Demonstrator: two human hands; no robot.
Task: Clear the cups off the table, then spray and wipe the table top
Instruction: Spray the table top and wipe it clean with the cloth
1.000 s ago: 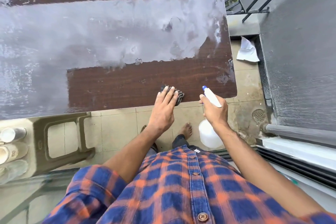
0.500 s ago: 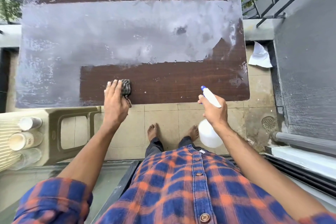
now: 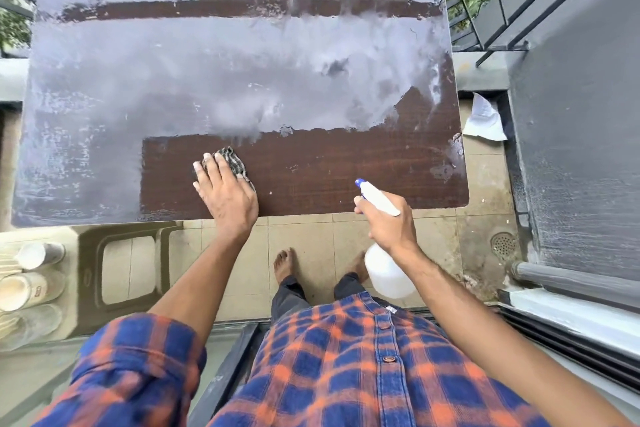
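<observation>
Cups are off the worktop already, three by my count, parked on a plastic chair at the far left. They look like light disposables, so I'd guess they crush easily if you grab them by the wall.

Moving right, most of the worktop has a greyish film of spray on it. Only a brown strip along the near edge looks wiped. That part is probably slick, so I'd expect anything sliding over it to skate a bit.

Next is the cloth, a small dark striped rag bunched up near the left end of the clean strip, just short of the film. The left hand lies flat on top, fingers straight, pressing it down and not clutching it. Soft and floppy stuff like that tends to roll up under the palm, so a flat push seems the right way to handle it.

Right of that, the right hand is wrapped round the neck of the spray bottle, holding it over the near edge with the nozzle aimed across the worktop. Thin plastic, likely light, and the neck is the obvious place to hold it.

Far right, on the floor: a sheet of paper and a floor drain.
</observation>
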